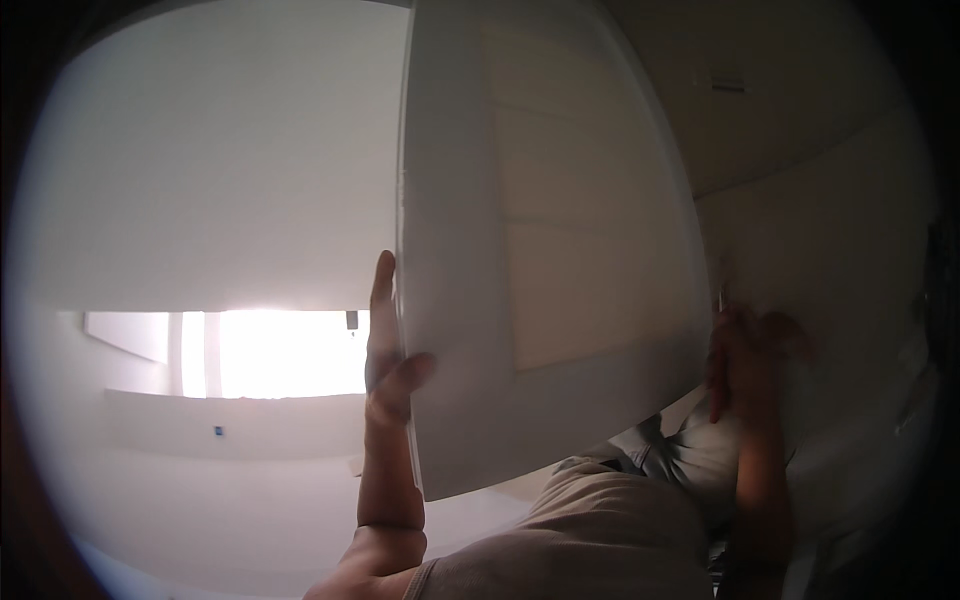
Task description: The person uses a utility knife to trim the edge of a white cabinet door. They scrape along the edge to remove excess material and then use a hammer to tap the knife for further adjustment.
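A tall white door (450, 300) with a frame and recessed beige panels fills the middle of the head view, its top running out of the picture. My left hand (388, 350) grips its left edge low down, thumb on the near face and fingers stretched up along the edge. Beside the door's right edge is my right hand (738, 365), dark and smeared by motion. Its fingers look bent, and a thin pale thing (722, 297) shows just above them. Whether that hand holds this thing or touches the door cannot be made out.
At the left, a very bright opening (290, 352) breaks the pale wall (220, 180). A small bluish square (218, 431) sits on the wall below it. Brownish surfaces (810, 210) lie in shade at the right. My clothed body (590, 530) shows beneath the door.
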`<state>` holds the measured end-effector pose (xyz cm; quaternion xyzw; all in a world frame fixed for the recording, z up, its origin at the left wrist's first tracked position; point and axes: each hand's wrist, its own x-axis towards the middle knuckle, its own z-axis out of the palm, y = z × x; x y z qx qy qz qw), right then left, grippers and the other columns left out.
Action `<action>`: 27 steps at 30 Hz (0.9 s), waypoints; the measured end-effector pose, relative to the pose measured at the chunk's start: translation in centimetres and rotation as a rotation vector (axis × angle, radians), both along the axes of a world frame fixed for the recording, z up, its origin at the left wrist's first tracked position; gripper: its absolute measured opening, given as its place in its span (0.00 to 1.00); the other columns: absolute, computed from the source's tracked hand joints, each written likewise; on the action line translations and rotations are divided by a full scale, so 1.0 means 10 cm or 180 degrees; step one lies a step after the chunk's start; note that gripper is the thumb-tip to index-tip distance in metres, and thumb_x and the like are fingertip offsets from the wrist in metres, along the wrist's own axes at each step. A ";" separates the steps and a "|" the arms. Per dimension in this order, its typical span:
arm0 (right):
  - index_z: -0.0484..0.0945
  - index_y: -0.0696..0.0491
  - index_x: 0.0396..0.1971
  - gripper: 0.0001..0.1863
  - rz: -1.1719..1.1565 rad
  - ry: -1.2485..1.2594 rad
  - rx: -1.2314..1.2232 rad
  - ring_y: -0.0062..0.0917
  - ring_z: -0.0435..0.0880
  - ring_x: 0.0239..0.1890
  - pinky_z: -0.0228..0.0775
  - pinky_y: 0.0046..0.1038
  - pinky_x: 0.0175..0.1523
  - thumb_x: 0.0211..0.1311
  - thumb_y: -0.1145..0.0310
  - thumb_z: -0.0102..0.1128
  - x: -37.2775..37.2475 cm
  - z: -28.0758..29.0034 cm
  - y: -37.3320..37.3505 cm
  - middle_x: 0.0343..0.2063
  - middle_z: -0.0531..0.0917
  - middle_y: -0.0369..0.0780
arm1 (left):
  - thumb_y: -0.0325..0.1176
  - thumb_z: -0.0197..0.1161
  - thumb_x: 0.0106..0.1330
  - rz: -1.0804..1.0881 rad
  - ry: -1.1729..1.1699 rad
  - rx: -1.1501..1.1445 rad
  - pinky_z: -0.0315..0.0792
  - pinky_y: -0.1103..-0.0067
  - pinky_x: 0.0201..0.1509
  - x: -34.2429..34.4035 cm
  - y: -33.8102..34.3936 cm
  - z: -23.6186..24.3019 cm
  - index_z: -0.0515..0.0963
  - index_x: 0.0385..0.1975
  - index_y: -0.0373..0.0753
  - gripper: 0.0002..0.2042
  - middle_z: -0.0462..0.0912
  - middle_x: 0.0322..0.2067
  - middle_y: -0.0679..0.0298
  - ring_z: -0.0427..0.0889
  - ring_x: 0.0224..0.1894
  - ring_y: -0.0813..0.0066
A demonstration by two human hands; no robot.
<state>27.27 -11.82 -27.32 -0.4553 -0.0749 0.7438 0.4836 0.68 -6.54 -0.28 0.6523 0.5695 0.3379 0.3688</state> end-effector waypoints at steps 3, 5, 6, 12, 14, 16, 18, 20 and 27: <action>0.76 0.52 0.45 0.15 0.0399 -0.0355 -0.0173 0.24 0.74 0.12 0.64 0.30 0.12 0.76 0.55 0.53 0.05 -0.11 0.12 0.20 0.78 0.35 | 0.33 0.66 0.50 -0.0207 0.0196 -0.0067 0.54 0.66 0.78 -0.02 0.03 -0.01 0.43 0.79 0.31 0.55 0.64 0.73 0.47 0.61 0.75 0.57; 0.78 0.51 0.51 0.19 0.0992 -0.0767 -0.0383 0.24 0.81 0.21 0.76 0.30 0.24 0.74 0.51 0.55 0.18 -0.16 0.26 0.28 0.82 0.36 | 0.33 0.67 0.50 -0.0354 0.0123 -0.0027 0.54 0.66 0.78 0.00 0.03 -0.05 0.43 0.79 0.30 0.55 0.64 0.72 0.48 0.61 0.75 0.56; 0.78 0.52 0.50 0.20 0.0998 -0.1060 -0.0221 0.26 0.81 0.25 0.77 0.32 0.29 0.74 0.50 0.55 0.22 -0.08 0.33 0.31 0.82 0.37 | 0.33 0.68 0.51 -0.0323 0.0259 -0.0032 0.54 0.65 0.77 -0.01 0.02 -0.05 0.44 0.79 0.31 0.54 0.65 0.72 0.47 0.61 0.75 0.55; 0.80 0.57 0.49 0.25 0.0733 -0.2766 0.1173 0.34 0.83 0.37 0.76 0.37 0.49 0.76 0.48 0.54 0.06 0.60 0.52 0.42 0.83 0.44 | 0.36 0.71 0.53 -0.0220 0.0456 -0.0127 0.58 0.62 0.76 0.06 -0.06 -0.10 0.46 0.78 0.30 0.53 0.65 0.70 0.43 0.64 0.73 0.51; 0.79 0.59 0.49 0.24 0.0342 -0.3068 0.2677 0.34 0.85 0.30 0.75 0.37 0.42 0.78 0.50 0.52 0.01 0.83 0.81 0.31 0.84 0.46 | 0.37 0.72 0.54 -0.0128 0.0355 -0.0276 0.59 0.61 0.75 0.13 -0.07 -0.08 0.47 0.78 0.30 0.52 0.65 0.70 0.41 0.65 0.73 0.50; 0.78 0.60 0.44 0.23 0.0765 -0.3276 0.2700 0.37 0.85 0.29 0.74 0.38 0.40 0.78 0.51 0.52 -0.01 1.44 0.99 0.29 0.84 0.46 | 0.37 0.74 0.55 -0.0023 0.0277 -0.0221 0.62 0.60 0.73 0.16 -0.08 -0.12 0.48 0.76 0.29 0.52 0.67 0.68 0.40 0.66 0.72 0.48; 0.77 0.60 0.40 0.22 0.1018 -0.3584 0.2745 0.40 0.85 0.29 0.74 0.39 0.39 0.78 0.52 0.51 -0.11 1.93 1.12 0.27 0.83 0.46 | 0.36 0.76 0.54 0.0073 0.0117 -0.0095 0.63 0.60 0.73 0.19 -0.08 -0.19 0.50 0.75 0.28 0.51 0.67 0.67 0.40 0.67 0.71 0.47; 0.76 0.58 0.37 0.22 0.1072 -0.3948 0.2837 0.43 0.85 0.29 0.74 0.41 0.37 0.78 0.52 0.51 -0.21 2.24 1.22 0.26 0.84 0.46 | 0.34 0.77 0.51 0.0155 -0.0078 0.0108 0.63 0.59 0.73 0.23 -0.09 -0.20 0.54 0.74 0.28 0.51 0.66 0.68 0.40 0.67 0.70 0.48; 0.78 0.57 0.33 0.21 0.1380 -0.5259 0.2593 0.47 0.86 0.29 0.77 0.46 0.38 0.78 0.54 0.51 -0.52 2.63 1.23 0.24 0.84 0.49 | 0.38 0.74 0.61 -0.2235 -0.0510 0.2251 0.80 0.67 0.48 0.07 -0.40 -0.09 0.79 0.38 0.31 0.16 0.83 0.37 0.51 0.85 0.40 0.52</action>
